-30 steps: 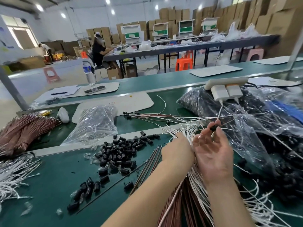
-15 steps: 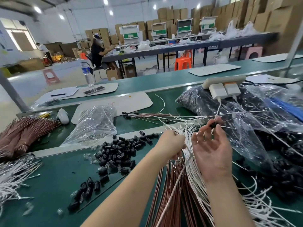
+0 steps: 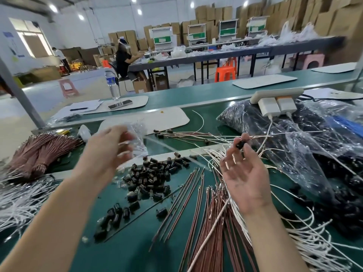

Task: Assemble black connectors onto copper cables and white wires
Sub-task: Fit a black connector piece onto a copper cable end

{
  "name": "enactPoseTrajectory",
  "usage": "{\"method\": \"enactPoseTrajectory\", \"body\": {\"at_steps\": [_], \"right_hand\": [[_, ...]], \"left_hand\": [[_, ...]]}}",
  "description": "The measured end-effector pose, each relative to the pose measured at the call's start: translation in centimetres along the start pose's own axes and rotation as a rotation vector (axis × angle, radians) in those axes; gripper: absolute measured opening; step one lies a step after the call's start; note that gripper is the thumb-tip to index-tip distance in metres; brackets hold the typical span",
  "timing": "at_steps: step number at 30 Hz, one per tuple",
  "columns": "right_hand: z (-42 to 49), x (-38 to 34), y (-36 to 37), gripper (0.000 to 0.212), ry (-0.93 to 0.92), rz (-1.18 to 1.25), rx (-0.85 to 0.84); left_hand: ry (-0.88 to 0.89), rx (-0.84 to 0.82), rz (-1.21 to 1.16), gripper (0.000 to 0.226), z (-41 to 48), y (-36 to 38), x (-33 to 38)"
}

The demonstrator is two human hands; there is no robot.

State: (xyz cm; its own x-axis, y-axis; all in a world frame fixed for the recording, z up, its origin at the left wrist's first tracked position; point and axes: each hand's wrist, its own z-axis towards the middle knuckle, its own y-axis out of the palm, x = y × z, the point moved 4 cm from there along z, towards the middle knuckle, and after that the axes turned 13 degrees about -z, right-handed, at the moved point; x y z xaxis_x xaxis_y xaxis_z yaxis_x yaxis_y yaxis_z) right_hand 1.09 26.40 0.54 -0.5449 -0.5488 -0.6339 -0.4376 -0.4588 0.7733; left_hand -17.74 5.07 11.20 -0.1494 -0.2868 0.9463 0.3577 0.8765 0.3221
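Note:
My right hand [image 3: 243, 173] is palm up over the green bench and pinches a black connector [image 3: 240, 144] between thumb and forefinger. A thin white wire [image 3: 275, 134] runs off to the right from that connector. My left hand [image 3: 110, 148] hovers, blurred, in front of a clear plastic bag [image 3: 137, 142]; its fingers are loosely curled and nothing shows in them. A heap of loose black connectors [image 3: 151, 173] lies between the hands. Copper cables [image 3: 188, 201] fan out below it. White wires [image 3: 306, 244] spread under my right forearm.
A tied bundle of copper cables [image 3: 39, 150] and more white wires [image 3: 17, 203] lie at the left. A big plastic bag of black parts [image 3: 306, 154] fills the right side, with a power strip and chargers [image 3: 275, 104] on top. A white pad [image 3: 163, 120] lies behind.
My left hand has left my right hand's side and swung left and up, to in front of the clear bag. My right hand keeps its pinch on the connector.

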Motion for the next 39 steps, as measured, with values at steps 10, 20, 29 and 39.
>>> {"method": "enactPoseTrajectory", "body": {"at_steps": [10, 20, 29, 39], "right_hand": [[-0.1, 2.2, 1.4, 0.032, 0.095, -0.076, -0.046], [-0.4, 4.1, 2.1, 0.045, 0.103, -0.347, -0.044], [0.0, 5.4, 1.9, 0.035, 0.176, -0.341, -0.056], [-0.1, 5.6, 1.7, 0.025, 0.213, -0.305, -0.031]], "left_hand": [[0.190, 0.199, 0.936, 0.043, -4.5, -11.7, -7.4], [0.625, -0.323, 1.359, 0.028, -6.5, -2.6, -12.3], [0.721, -0.283, 1.274, 0.041, -5.7, -4.2, -13.2], [0.657, -0.220, 0.887, 0.023, -6.3, -4.6, -12.1]]}}
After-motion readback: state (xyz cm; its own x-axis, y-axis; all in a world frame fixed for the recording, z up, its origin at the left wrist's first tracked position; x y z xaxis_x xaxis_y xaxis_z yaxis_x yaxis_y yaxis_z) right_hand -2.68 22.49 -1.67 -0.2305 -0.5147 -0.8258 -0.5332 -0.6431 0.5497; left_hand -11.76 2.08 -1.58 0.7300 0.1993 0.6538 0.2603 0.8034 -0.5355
